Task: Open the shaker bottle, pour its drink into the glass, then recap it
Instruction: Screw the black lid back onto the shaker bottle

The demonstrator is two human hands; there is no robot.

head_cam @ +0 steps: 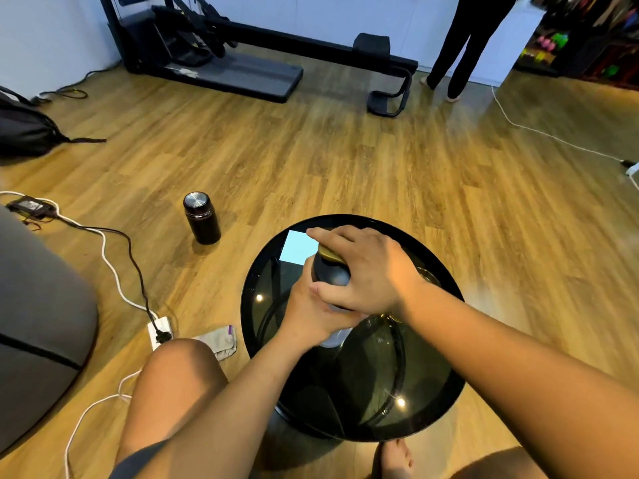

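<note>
The shaker bottle [336, 335] stands upright on a round black glass table [432, 382], with a clear body and a dark lid [330, 271] that has a gold part. My left hand [311, 314] wraps around the bottle's body from the left. My right hand [363, 271] covers the lid from above, fingers curled around it. The glass [428, 275] is mostly hidden behind my right wrist; only a bit of its rim shows.
A dark flask [201, 217] stands on the wooden floor left of the table. Cables and a power strip [159, 331] lie at the left, beside a grey cloth [221, 340]. A person [463, 43] stands at the back near exercise equipment [242, 53].
</note>
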